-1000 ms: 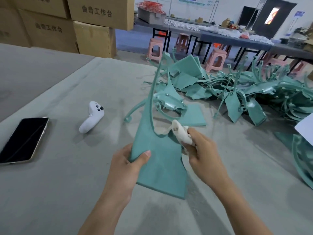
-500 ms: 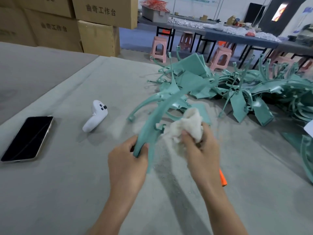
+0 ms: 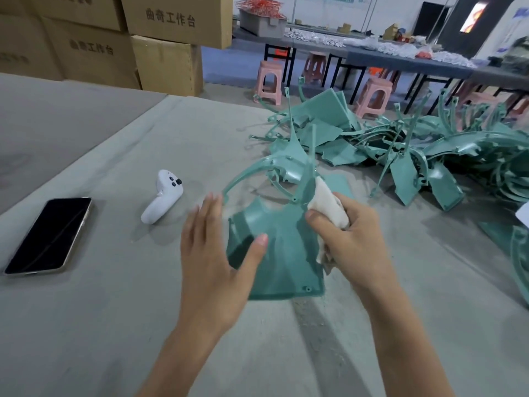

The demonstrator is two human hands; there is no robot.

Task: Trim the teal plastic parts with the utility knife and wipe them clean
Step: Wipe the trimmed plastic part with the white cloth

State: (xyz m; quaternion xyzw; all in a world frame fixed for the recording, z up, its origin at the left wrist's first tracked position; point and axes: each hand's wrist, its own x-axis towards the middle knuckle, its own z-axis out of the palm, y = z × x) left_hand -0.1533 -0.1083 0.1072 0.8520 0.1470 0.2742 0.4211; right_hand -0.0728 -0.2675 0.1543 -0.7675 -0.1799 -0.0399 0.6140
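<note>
The left hand (image 3: pixel 211 253) is spread out, with its fingers straight and pointing up. Its thumb lies flat on the front of the teal part (image 3: pixel 280 259). Half a second ago this hand had its fingers curled round the part's thin edge. The right hand (image 3: pixel 355 242) is curled round a white cloth (image 3: pixel 329 204) and presses it on the right side of the part. Before, the cloth sat puffed up above the fingers, and now it is lower, tucked against the plastic.

The teal part is up in the air between the two hands, over the gray table (image 3: pixel 86 325). It has turned, too. It was edge-on and looked skinny, and now its wide flat face looks at the camera, with its thin curved arms sticking up and away.

Little crumbs (image 3: pixel 315 319) lie on the table just under the part. To the left sit a white controller (image 3: pixel 163 196) and, farther left, a dark phone (image 3: pixel 48 236) (both in the same spots as before). Behind the hands is a big pile of teal parts (image 3: pixel 429 156). The held part covers some of the nearest ones. Farther back are pink stools (image 3: pixel 269 81), a long table (image 3: pixel 400 60) with white bits on it, and brown boxes (image 3: pixel 171 21) stacked at the top left.
</note>
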